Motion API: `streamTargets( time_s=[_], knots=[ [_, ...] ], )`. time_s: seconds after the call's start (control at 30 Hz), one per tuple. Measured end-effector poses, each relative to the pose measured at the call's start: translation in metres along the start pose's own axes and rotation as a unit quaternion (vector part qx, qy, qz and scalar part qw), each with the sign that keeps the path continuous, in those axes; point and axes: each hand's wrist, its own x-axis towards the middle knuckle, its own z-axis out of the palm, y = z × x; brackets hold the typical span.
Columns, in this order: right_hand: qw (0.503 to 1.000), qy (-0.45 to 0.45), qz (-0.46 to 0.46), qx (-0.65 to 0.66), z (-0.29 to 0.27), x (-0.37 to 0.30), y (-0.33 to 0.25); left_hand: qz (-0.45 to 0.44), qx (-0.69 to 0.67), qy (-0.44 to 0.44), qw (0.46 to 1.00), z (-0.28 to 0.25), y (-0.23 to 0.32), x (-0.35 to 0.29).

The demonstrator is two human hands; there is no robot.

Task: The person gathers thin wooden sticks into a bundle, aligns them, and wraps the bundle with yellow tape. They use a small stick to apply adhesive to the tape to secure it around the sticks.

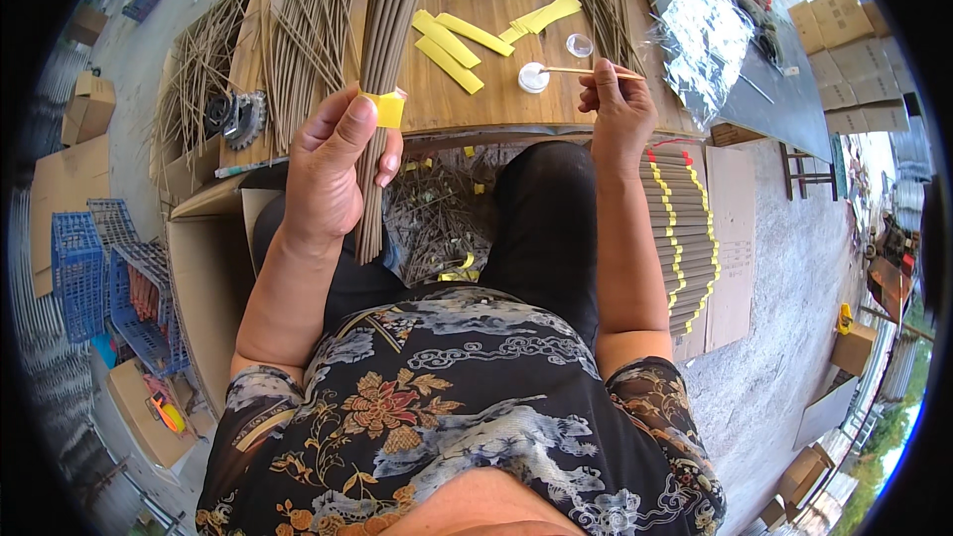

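Note:
My left hand [336, 164] is wrapped round a bundle of long brown incense sticks [389, 25]. A yellow paper strip [388, 110] goes around the bundle, with my thumb against it. My right hand [621, 111] pinches a thin wooden stick [586, 70], whose tip reaches into a small round tub of white paste [533, 77] on the table. Beside the tub lies a clear round lid [579, 45]. Several loose yellow paper strips [449, 52] lie on the wooden table [501, 117] between my hands, partly overlapping.
Loose brown sticks [303, 35] cover the table's left side, near a dark toothed metal part [242, 120]. Silver foil [703, 40] lies at the right. Finished banded bundles [683, 228] sit on cardboard by my right arm. Blue crates [79, 263] and an open carton [204, 288] stand left.

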Motion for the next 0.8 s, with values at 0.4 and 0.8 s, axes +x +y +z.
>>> streamTargets(
  time_s=[0.4,0.8],
  knots=[
    [0.986,0.091,0.101,0.096,-0.012,0.009,0.022,-0.007,-0.02,0.004,1.0,0.005,0.005,0.002],
    [0.93,-0.183,0.095,0.304,0.044,-0.071,-0.084,-0.021,-0.137,-0.032,0.99,0.012,0.024,-0.008]
  ],
)
